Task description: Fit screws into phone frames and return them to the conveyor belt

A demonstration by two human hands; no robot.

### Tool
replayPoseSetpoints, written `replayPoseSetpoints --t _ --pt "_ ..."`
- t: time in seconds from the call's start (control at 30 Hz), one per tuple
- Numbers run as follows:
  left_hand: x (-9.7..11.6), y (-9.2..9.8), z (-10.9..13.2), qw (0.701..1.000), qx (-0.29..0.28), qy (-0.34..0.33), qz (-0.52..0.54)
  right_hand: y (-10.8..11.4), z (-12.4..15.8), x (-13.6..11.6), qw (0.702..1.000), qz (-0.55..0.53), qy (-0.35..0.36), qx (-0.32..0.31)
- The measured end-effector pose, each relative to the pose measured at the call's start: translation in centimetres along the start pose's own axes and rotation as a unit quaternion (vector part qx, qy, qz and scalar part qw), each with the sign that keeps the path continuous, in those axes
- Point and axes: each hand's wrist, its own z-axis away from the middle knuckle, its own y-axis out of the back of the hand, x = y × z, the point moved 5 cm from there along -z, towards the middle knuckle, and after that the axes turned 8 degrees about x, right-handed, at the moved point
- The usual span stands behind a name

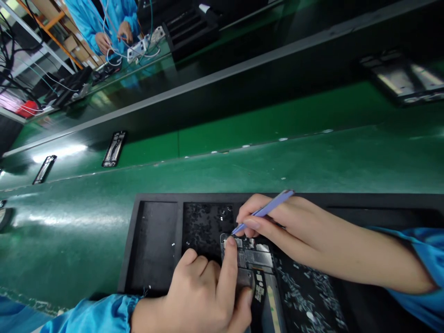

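Note:
A smartphone chassis (258, 259) with its inner parts exposed lies on a black compartment tray (156, 198). My left hand (204, 291) rests against its left side, the index fingertip pressed on the top left corner and the other fingers curled. Between the thumb and fingers of my right hand (270, 217) is a pair of purple tweezers (268, 207). Their tips reach the phone's top edge, right beside my left index fingertip. Whether the tips grip any small part is hidden.
One tray compartment holds many tiny black pieces (204, 226), another many small silvery pieces (307, 291). Beyond, on the green line, lie phone chassis (114, 149), (44, 169) and a blurred one (404, 78). Across it, a co-worker's hands (114, 39) are near a power strip (137, 51).

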Motion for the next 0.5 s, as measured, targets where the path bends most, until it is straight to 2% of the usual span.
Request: replayPoseSetpoints --t 0.3,0.5 --pt "-0.30 -0.18 -0.03 1.000 0.000 0.020 0.016 0.15 0.13 -0.22 1.000 0.006 -0.003 0.008" --pt "0.09 0.21 -0.04 1.000 0.019 -0.019 -0.004 0.19 0.14 -0.02 1.000 0.002 -0.012 0.002"
